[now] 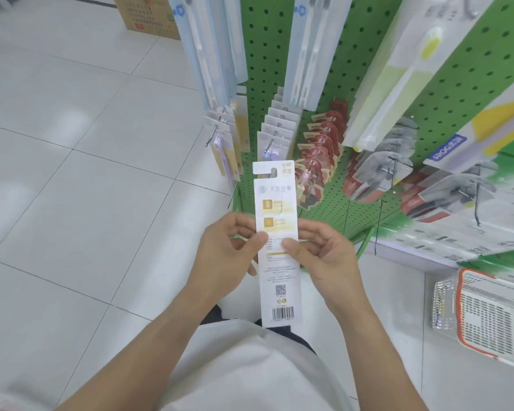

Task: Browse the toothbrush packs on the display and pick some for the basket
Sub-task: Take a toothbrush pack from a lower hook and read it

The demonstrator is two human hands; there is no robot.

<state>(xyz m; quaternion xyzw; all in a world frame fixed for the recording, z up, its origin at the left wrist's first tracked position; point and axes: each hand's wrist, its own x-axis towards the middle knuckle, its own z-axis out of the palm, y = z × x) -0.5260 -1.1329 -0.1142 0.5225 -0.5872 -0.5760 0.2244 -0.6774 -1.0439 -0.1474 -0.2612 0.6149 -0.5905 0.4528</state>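
Both hands pinch toothbrush pack point(276, 241) upright; left hand point(220, 256), right hand point(324, 253).

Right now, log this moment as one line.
phase: inspecting | held: toothbrush pack, back showing | left hand: gripping | right hand: gripping | basket: right, floor

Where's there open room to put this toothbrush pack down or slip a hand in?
Free: white floor tiles left of the green pegboard, and floor between it and the basket. Crowded: hooks packed with red packs and hanging packs. Both hands hold the toothbrush pack.
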